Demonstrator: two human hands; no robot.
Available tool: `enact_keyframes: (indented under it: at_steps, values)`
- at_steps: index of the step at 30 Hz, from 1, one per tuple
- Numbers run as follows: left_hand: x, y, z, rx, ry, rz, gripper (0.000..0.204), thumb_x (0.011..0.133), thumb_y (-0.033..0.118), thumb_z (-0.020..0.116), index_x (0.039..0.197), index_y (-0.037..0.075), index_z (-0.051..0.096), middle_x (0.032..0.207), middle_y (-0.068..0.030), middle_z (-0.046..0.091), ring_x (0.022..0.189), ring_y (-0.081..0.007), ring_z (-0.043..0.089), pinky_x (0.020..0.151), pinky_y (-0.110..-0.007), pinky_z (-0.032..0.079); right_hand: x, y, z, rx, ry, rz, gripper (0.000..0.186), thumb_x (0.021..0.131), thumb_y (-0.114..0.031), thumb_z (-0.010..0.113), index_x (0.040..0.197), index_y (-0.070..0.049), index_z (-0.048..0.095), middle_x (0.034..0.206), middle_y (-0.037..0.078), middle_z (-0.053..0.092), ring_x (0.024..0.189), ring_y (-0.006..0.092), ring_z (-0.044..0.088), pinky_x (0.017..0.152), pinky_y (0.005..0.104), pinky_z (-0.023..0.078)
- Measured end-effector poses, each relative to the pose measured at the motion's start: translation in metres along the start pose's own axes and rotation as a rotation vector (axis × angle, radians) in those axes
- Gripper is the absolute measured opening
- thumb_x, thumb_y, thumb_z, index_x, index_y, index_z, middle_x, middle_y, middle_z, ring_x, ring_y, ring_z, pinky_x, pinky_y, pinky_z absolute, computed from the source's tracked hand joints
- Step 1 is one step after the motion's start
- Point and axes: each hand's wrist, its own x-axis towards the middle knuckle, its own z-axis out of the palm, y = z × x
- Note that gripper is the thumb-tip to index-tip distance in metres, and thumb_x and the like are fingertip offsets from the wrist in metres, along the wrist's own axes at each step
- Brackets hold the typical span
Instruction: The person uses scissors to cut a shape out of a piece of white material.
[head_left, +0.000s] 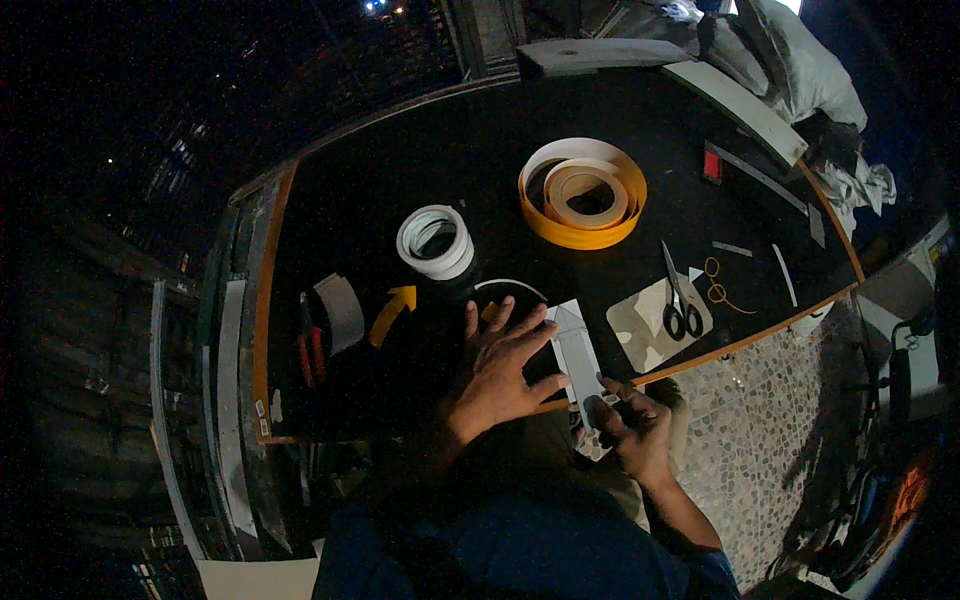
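My left hand (505, 365) is spread at the table's near edge, its fingertips over a dark area beside a thin white curved strip (515, 284) and its thumb at the side of a light grey strip (572, 350) with a pointed outline at its far end. My right hand (640, 430) is closed on the near end of this strip, which reaches past the edge. To the right, black-handled scissors (680, 315) lie on a pale irregular sheet (640, 330). Left of my hands are a yellow bent piece (390, 315), a grey curved piece (342, 315) and red-handled pliers (312, 345).
The black tabletop (380, 170) holds white rolls (435, 242), larger yellow and tan coils (582, 228), a red-ended tool (712, 165), thin strips and yellow wire (718, 290). A long board (740, 110) and white sacks (810, 70) sit at the back right. Long strips (235, 400) stand along the left.
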Motion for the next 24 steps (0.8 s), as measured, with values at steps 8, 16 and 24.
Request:
enact_keyframes:
  at_steps: [8, 16, 24]
  values:
    - [0.002, 0.001, -0.005, -0.026, -0.046, -0.006, 0.072, 0.085, 0.057, 0.073, 0.139, 0.010, 0.063, 0.159, -0.0151, 0.046, 0.151, -0.0484, 0.028, 0.121, -0.070, -0.005, 0.000, -0.001, -0.001, 0.004, -0.009, -0.006, 0.037, 0.096, 0.009, 0.059, 0.131, 0.004, 0.066, 0.080, 0.004, 0.068, 0.066, 0.0079, 0.059, 0.063, 0.0242, 0.049]
    - [0.002, -0.001, -0.001, -0.023, -0.048, -0.017, 0.071, 0.085, 0.058, 0.073, 0.139, 0.012, 0.063, 0.159, -0.0143, 0.046, 0.152, -0.0469, 0.028, 0.122, -0.069, -0.006, 0.001, 0.001, -0.003, -0.030, -0.033, -0.044, 0.035, 0.097, 0.006, 0.062, 0.132, 0.004, 0.066, 0.095, 0.005, 0.068, 0.070, 0.0077, 0.060, 0.063, 0.0242, 0.049]
    - [0.001, 0.000, -0.003, -0.046, -0.044, -0.030, 0.070, 0.085, 0.057, 0.075, 0.138, 0.012, 0.064, 0.158, -0.0136, 0.047, 0.152, -0.0450, 0.028, 0.122, -0.069, -0.005, 0.001, -0.001, -0.003, 0.001, -0.048, -0.011, 0.035, 0.097, 0.005, 0.062, 0.132, 0.004, 0.066, 0.094, 0.005, 0.069, 0.072, 0.0081, 0.062, 0.065, 0.0250, 0.051]
